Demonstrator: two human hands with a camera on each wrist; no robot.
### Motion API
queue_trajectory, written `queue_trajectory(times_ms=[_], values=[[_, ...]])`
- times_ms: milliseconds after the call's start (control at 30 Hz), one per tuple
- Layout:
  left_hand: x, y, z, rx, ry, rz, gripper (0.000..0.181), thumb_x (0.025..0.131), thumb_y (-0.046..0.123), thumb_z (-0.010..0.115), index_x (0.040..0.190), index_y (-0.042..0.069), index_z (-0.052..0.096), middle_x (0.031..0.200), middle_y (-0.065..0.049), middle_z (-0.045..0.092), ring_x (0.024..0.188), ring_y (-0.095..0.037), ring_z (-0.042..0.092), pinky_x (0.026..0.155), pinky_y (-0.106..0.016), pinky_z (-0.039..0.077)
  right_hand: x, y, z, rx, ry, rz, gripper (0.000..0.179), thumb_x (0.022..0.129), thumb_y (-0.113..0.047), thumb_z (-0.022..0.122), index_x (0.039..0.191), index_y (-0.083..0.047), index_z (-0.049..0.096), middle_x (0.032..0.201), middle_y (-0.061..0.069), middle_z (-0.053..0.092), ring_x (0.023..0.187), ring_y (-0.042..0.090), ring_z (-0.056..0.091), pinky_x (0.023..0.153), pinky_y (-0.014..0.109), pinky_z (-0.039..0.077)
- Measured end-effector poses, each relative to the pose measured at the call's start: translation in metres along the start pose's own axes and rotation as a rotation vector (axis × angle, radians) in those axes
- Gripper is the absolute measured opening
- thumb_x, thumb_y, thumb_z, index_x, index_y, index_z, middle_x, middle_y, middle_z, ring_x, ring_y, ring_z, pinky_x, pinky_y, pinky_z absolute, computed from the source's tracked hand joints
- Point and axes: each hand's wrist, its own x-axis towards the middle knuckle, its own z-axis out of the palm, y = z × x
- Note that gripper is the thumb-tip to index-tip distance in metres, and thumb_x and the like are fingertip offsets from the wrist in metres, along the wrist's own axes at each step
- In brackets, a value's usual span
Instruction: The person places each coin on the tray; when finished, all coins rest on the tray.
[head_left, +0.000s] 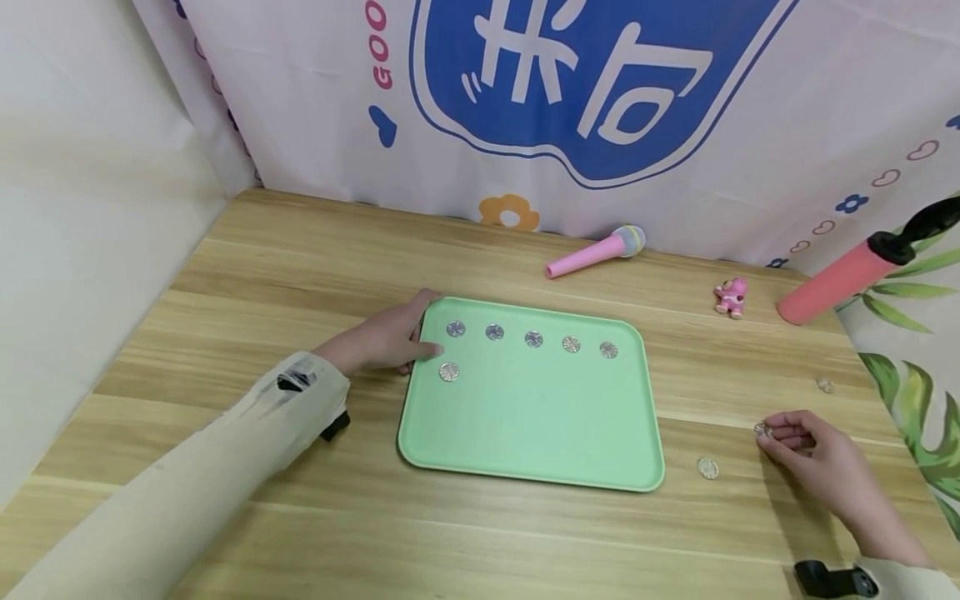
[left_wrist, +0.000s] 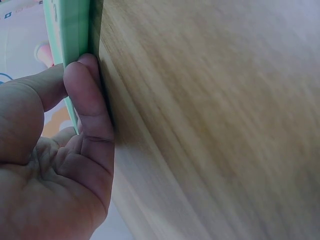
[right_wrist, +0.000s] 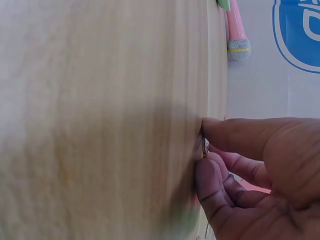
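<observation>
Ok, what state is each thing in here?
Green tray, face up
Six tray discs, flat, five in one row
Left hand, gripping the green tray's left edge
Right hand, pinching a disc
Loose disc, flat on the table
Microphone, lying on its side
Pink figurine, upright or lying unclear
Pink cylinder, upright or leaning unclear
Small silvery piece, unclear

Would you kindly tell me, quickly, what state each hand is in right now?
Left hand: closed, gripping the green tray by its left edge.
Right hand: closed, pinching a small shiny disc between thumb and fingers.
</observation>
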Motion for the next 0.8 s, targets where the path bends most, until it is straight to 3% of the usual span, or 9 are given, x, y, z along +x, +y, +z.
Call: queue_trajectory(times_ms=[267, 567, 800], values=[[0.0000, -0.0003, 0.0009, 0.007, 0.009, -0.004, 0.076, 0.103, 0.016, 0.066, 0.164, 0.014, 0.021, 0.078, -0.008, 0.058, 0.061, -0.019, 0.061, 0.059, -0.029, 0.054, -0.0008, 0.0009, -0.0009, 0.020, -0.044, 0.051, 0.043, 0.106, -0.031, 0.063, 0.122, 0.009, 0.062, 0.100, 0.015, 0.072, 0.073, -0.009, 0.052, 0.062, 0.017, 0.048], [-0.0004, -0.0001, 0.0007, 0.010, 0.007, -0.004, 0.077, 0.103, 0.016, 0.066, 0.164, 0.014, 0.020, 0.079, -0.009, 0.059, 0.061, -0.019, 0.061, 0.060, -0.030, 0.054, -0.0006, -0.0029, -0.0021, 0.029, -0.049, 0.075, 0.041, 0.106, -0.030, 0.063, 0.120, 0.008, 0.061, 0.098, 0.012, 0.070, 0.072, -0.007, 0.051, 0.062, 0.018, 0.046], [-0.0003, 0.0002, 0.0004, 0.014, 0.008, -0.008, 0.077, 0.103, 0.016, 0.067, 0.164, 0.013, 0.020, 0.079, -0.009, 0.059, 0.061, -0.018, 0.061, 0.059, -0.029, 0.054, -0.0002, -0.0042, -0.0005, 0.038, -0.028, 0.076, 0.037, 0.104, -0.022, 0.066, 0.119, 0.011, 0.058, 0.099, 0.017, 0.070, 0.072, -0.009, 0.050, 0.061, 0.017, 0.047]])
